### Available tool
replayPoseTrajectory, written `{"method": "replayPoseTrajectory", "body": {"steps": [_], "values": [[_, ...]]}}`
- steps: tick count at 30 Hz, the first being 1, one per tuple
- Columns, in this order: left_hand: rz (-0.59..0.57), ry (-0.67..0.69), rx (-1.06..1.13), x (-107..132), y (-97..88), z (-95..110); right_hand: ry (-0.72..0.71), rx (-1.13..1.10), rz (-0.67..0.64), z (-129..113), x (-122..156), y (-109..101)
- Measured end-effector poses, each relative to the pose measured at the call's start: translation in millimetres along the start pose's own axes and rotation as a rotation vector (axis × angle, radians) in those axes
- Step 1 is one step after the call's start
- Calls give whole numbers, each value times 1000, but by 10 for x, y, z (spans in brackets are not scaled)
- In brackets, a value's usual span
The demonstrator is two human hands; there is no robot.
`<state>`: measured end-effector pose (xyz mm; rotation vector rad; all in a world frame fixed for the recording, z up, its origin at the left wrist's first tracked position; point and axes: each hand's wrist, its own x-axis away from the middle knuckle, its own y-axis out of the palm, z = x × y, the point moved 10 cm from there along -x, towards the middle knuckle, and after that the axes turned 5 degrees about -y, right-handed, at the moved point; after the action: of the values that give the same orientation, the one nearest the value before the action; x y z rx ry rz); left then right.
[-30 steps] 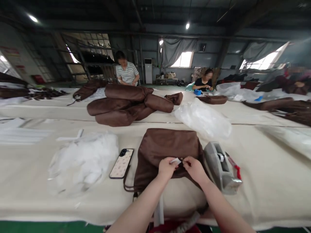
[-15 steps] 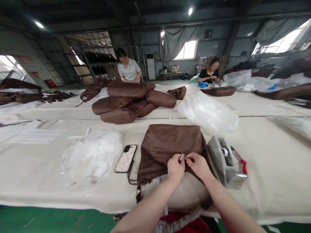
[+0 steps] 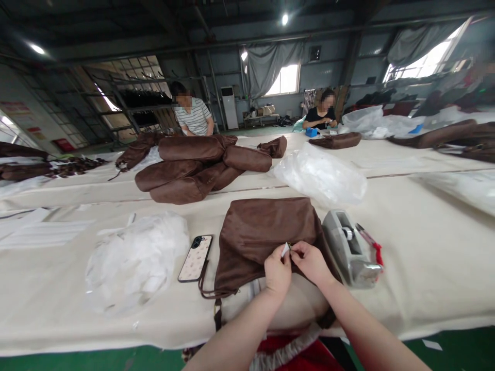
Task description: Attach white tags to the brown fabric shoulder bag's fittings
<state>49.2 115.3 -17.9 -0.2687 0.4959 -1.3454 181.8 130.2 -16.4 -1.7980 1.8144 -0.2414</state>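
A brown fabric bag [image 3: 263, 232] lies flat on the cream table [image 3: 417, 257] in front of me. My left hand [image 3: 277, 273] pinches a small white tag [image 3: 285, 250] at the bag's near edge. My right hand [image 3: 311, 263] is closed in a pinch right beside it, on what looks like a small metal zipper pull at the same spot. Both hands touch at the fingertips over the bag's front edge. A brown strap loops out from the bag's lower left corner.
A grey tape dispenser [image 3: 350, 247] stands just right of the bag. A phone [image 3: 195, 257] lies left of it, beside a heap of clear plastic bags [image 3: 135, 257]. Stuffed brown bags [image 3: 201, 167] and more plastic [image 3: 320, 175] lie farther back. Two people sit at the far side.
The view has shifted a little. My hands stay pinched together at the bag's near edge, and the white tag now stands up between my left fingers.
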Motion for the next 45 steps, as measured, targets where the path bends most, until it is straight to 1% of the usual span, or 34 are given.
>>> {"method": "replayPoseTrajectory", "body": {"steps": [5,8,10,12,14,19,21,23,28,30,34,36,38,41,45], "values": [[-46,6,-1,-6,22,17,-14,-8,-20,-57,0,20],[-47,31,25,-11,4,48,-33,-38,-52,-135,-1,37],[-43,5,33,-37,-4,24,-37,-69,-71,-167,1,43],[-40,-53,24,-82,-3,-37,-17,-108,-82,-146,5,50],[-41,-102,17,-131,13,-100,44,-154,-80,-48,10,60],[-60,-145,54,-189,72,-189,307,-274,-76,337,32,155],[-61,-136,67,-182,67,-181,371,-327,-93,402,32,219],[-56,-118,72,-173,45,-158,397,-372,-90,409,20,262],[-71,-80,49,-170,33,-139,376,-471,-43,352,-40,316],[-59,-47,41,-158,12,-109,372,-510,-35,332,-56,326],[11,92,-61,-75,-98,83,379,-589,-50,285,-55,330],[25,162,-132,-17,-131,200,379,-625,-60,259,-47,324],[22,203,-181,27,-143,285,371,-653,-61,234,-37,310],[17,201,-219,37,-152,317,349,-678,-42,208,-24,278],[-25,165,-202,-54,-132,250,327,-675,-23,220,-9,256]]}}
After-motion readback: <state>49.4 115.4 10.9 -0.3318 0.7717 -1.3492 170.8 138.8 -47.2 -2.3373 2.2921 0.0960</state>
